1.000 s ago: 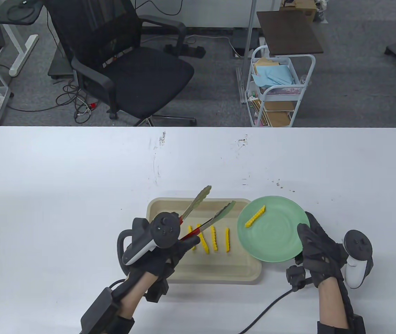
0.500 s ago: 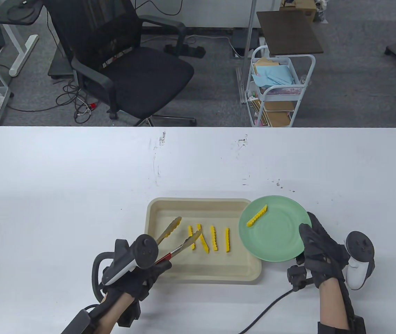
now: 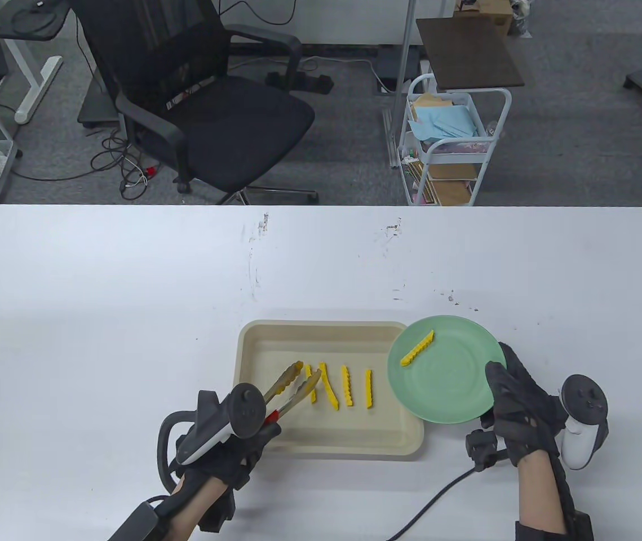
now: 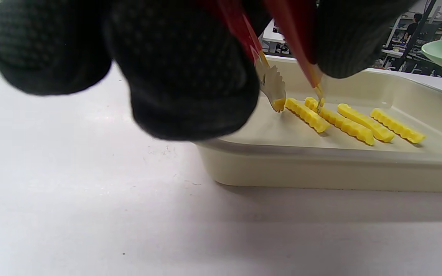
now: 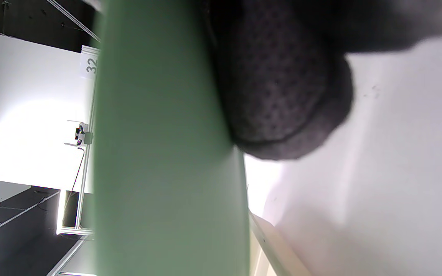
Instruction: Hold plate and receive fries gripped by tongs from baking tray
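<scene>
Two hands' grip: left around up-right-pointing tongs, right on plate.

A shallow beige rectangular baking tray sits on the white bench, with four yellow crinkle-cut fries side by side in it. Just right of it, overlapping its right edge, is a round green plate carrying one fry.
</scene>
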Demonstrator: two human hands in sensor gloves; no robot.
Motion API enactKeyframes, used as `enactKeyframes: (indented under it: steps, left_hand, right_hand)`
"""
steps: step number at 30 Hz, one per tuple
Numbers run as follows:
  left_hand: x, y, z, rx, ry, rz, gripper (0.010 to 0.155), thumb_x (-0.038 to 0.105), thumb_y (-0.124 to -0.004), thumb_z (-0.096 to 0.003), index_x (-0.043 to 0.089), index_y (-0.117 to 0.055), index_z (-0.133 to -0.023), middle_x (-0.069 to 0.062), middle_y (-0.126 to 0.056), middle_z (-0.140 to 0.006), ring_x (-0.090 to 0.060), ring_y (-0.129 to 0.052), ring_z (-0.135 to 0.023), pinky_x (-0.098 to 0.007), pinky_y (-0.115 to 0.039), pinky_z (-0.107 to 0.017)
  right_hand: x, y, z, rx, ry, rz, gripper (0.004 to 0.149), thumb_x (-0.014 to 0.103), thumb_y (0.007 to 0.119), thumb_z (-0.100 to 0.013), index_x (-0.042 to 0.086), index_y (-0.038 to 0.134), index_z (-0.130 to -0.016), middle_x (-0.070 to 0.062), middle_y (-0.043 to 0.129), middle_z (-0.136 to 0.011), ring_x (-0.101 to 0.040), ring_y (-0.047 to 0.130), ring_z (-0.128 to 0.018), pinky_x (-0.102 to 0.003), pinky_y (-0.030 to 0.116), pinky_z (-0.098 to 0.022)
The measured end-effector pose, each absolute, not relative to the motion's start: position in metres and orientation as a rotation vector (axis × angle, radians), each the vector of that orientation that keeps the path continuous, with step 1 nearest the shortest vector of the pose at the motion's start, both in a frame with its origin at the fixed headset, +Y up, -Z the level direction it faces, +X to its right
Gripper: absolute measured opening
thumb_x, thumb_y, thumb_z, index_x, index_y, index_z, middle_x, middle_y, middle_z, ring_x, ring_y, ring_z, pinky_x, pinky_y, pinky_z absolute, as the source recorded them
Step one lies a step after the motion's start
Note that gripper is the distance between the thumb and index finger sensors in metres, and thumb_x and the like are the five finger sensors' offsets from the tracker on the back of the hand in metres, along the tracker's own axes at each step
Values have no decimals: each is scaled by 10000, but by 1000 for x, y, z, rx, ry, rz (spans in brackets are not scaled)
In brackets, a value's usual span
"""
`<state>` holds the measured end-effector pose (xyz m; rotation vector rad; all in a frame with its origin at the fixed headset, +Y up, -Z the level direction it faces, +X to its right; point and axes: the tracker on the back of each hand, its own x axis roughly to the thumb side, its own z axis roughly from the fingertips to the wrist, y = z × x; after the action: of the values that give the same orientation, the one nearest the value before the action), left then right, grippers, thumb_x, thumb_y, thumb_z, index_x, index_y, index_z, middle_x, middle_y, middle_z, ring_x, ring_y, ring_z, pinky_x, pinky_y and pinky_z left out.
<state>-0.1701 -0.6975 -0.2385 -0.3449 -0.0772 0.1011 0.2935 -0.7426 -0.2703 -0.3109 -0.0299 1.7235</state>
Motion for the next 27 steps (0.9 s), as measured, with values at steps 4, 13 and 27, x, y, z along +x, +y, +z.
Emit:
enactKeyframes:
  steps: [4,13,27]
  left_hand:
    - [-169,-696,-240,-340,-55,108,683,553,-693,-579,32,-705,-1021,-37,-1020,-620,-90,-1049,-236,-475,-878,-310]
    - [-174,-695,-240,-312,-66,114,663,522,-704,-574,13,-731,-999,-39,-1028,-602,-87,-1052,-220,-465,-886,-315]
    - [-128,-646,-252,-108,-216,474,657,512,-697,-581,11,-723,-1006,-48,-1027,-598,-87,-1041,-205,-464,-888,-322]
  right_hand:
    - [294,-743,-270,-314,-29,1724,573,333,683,-510,100,516,-1006,-167,825,-750,-244,1040,-179,-339,874,-77]
    - [294,-743,-270,-321,-30,1711,574,333,683,-510,99,516,-1006,-168,825,-749,-244,1040,-180,-339,874,-78]
    - [294,-744,-270,-317,-21,1661,574,331,682,-510,95,515,-1005,-169,824,-748,-240,1043,-180,-333,879,-77]
